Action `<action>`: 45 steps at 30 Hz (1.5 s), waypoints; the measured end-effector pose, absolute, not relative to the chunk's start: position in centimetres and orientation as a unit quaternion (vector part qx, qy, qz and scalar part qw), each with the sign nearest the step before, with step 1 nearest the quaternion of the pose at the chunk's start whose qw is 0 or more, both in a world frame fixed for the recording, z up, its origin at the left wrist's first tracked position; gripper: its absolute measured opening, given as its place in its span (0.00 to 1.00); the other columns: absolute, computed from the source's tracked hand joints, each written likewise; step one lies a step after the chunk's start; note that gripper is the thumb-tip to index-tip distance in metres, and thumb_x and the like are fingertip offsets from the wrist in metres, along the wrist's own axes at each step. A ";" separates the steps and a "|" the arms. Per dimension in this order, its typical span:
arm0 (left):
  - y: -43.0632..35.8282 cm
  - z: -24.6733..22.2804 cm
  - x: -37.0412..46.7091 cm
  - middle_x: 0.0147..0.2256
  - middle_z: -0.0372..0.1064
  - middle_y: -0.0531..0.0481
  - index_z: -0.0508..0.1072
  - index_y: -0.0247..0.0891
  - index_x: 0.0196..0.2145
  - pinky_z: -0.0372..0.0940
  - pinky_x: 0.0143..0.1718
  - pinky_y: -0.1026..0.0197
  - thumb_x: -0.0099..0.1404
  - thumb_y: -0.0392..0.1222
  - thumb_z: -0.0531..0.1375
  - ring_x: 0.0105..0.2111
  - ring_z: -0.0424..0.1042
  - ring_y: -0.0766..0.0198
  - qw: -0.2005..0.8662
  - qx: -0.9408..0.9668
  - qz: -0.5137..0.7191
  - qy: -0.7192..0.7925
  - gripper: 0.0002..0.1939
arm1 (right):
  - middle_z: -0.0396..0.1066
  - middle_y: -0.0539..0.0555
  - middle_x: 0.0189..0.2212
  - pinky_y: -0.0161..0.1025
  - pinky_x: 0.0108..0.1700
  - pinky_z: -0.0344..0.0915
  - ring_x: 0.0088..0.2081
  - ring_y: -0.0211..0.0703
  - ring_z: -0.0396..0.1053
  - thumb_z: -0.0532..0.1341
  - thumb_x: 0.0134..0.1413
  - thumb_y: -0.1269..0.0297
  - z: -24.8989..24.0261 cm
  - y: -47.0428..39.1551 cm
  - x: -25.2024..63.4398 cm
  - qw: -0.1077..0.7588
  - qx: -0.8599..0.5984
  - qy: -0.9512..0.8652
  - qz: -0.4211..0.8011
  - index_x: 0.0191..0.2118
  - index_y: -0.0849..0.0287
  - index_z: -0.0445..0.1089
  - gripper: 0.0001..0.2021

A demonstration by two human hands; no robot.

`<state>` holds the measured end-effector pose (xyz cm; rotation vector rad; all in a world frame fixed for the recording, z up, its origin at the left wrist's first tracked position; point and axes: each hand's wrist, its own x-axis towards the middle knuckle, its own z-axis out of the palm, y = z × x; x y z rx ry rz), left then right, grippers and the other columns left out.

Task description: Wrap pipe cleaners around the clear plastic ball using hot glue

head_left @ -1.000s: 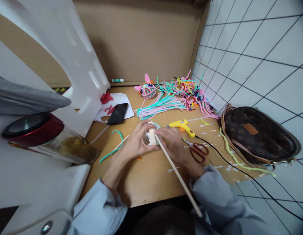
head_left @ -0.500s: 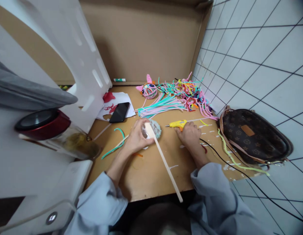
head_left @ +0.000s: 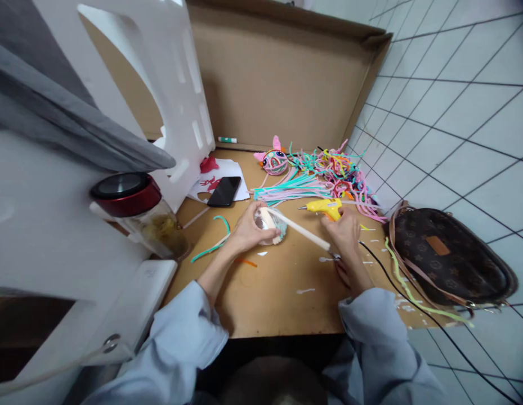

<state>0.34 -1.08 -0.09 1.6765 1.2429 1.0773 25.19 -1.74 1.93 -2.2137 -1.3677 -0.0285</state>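
Observation:
My left hand [head_left: 246, 229] is wrapped round a clear round plastic ball [head_left: 280, 226] with pale green fuzzy stuff on its right side. A cream-coloured strip [head_left: 305, 232] is bent across the ball, and its long end runs down to the right, near my right wrist. My right hand [head_left: 344, 232] grips a yellow hot glue gun [head_left: 323, 207], lifted a little to the right of the ball. Its nozzle points left, apart from the ball. Below the right hand lie what look like red-handled scissors [head_left: 341, 272], partly hidden by the wrist.
Behind are bundled pink and turquoise pipe cleaners [head_left: 293, 188], a tangled heap [head_left: 341, 169], and a decorated ball with pink ears [head_left: 275, 162]. A phone [head_left: 224, 191] and a glass jar [head_left: 153, 225] stand left. A brown bag [head_left: 451, 256] and black cord [head_left: 396, 281] are right.
My right hand has raised the glue gun off the table. The strip's free end has swung from the table's front edge up to the right. The view has shifted left.

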 end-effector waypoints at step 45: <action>-2.1 1.7 0.6 0.34 0.68 0.56 0.65 0.40 0.48 0.65 0.34 0.63 0.43 0.47 0.71 0.30 0.66 0.66 0.490 0.625 0.383 0.473 0.34 | 0.70 0.53 0.29 0.39 0.35 0.63 0.31 0.45 0.67 0.58 0.49 0.57 0.2 -2.1 22.7 0.436 -0.610 -0.657 -0.072 0.30 0.54 0.62 0.07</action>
